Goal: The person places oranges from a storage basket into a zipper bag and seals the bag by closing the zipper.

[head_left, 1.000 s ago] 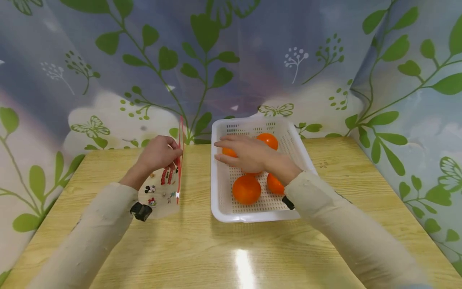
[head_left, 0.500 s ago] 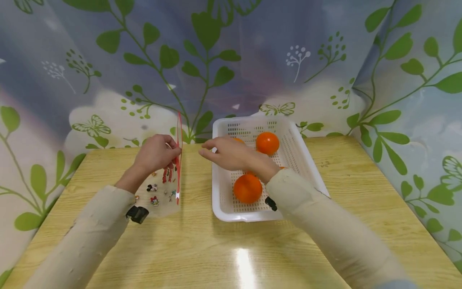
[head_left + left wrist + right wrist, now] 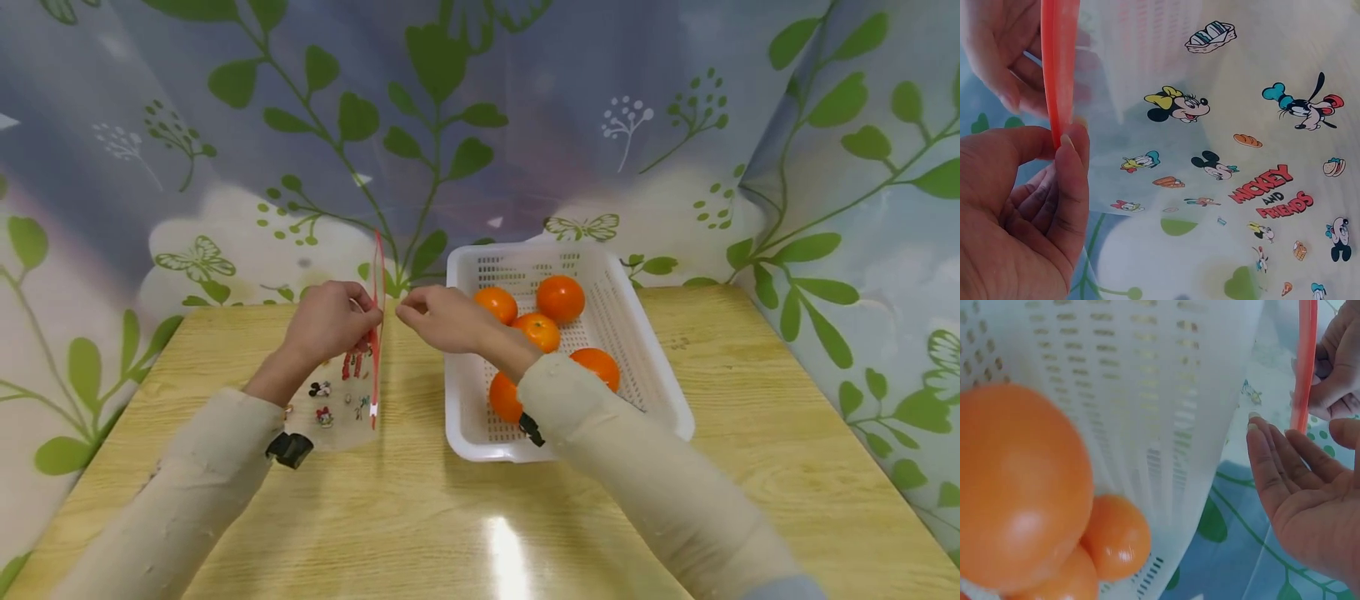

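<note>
In the head view my left hand (image 3: 330, 321) pinches the red zip edge (image 3: 1059, 69) of a clear zip bag (image 3: 341, 421) printed with cartoon figures. The left wrist view has thumb and finger closed on that strip. My right hand (image 3: 448, 323) is just right of the bag's edge, over the left rim of a white plastic basket (image 3: 454, 400). Its fingers are relaxed, with nothing between them, and the right wrist view shows its palm facing the zip strip. Several oranges (image 3: 561, 298) lie in the basket; the right forearm partly covers one at the front.
A wooden table (image 3: 420, 517) carries the bag on the left and the basket right of centre. Behind it hangs a leaf-patterned curtain (image 3: 525, 125), close to the basket's back rim. Black wrist straps (image 3: 289, 450) sit on both sleeves.
My right hand has moved left from over the oranges to beside the zip edge, uncovering oranges at the back. My left hand keeps its pinch on the bag, nearly still.
</note>
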A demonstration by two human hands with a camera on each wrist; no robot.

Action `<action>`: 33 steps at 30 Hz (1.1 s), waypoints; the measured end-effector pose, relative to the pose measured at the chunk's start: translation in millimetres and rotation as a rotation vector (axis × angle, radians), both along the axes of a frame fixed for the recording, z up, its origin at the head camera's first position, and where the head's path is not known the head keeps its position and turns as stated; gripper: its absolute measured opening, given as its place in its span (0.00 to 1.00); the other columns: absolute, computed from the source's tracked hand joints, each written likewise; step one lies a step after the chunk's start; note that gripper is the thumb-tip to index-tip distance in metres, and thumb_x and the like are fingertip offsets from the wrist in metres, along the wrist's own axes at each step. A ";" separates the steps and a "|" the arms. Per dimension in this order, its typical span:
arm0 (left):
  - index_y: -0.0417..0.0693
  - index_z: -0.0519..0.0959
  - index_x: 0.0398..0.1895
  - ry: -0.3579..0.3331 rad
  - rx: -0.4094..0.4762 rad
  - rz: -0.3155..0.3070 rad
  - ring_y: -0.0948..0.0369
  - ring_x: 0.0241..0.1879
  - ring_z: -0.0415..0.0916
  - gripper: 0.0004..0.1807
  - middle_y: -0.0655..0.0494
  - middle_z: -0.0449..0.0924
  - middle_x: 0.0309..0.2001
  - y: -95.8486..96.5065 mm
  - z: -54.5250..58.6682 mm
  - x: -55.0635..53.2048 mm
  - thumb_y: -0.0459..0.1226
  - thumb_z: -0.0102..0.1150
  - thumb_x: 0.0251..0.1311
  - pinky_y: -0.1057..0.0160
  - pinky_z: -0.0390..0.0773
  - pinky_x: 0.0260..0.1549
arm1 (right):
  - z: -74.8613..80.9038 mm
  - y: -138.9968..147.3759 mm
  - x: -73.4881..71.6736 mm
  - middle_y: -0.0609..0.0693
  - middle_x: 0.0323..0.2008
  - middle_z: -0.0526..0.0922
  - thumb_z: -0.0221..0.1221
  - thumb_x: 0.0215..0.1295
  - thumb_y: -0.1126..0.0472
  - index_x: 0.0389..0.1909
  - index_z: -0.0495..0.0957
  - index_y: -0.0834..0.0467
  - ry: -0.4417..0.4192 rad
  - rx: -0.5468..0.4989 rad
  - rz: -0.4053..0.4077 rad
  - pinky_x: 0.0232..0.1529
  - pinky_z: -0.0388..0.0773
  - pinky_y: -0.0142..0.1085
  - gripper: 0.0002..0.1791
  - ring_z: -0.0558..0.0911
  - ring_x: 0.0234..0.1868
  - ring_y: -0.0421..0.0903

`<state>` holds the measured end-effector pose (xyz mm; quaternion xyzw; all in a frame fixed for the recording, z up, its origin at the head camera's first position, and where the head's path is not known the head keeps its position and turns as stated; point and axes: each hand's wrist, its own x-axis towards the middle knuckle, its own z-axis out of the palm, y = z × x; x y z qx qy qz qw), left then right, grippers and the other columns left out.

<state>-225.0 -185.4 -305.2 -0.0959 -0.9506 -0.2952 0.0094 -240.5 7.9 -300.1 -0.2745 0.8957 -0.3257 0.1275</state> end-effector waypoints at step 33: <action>0.36 0.83 0.34 0.106 -0.078 -0.053 0.64 0.12 0.74 0.10 0.57 0.80 0.17 2.6 1.6 15.9 0.34 0.55 0.62 0.64 0.70 0.14 | -3.2 -28.5 -2.7 0.50 0.31 0.81 0.41 0.77 0.52 0.45 0.77 0.57 -0.162 -0.105 -0.062 0.30 0.77 0.33 0.19 0.82 0.27 0.42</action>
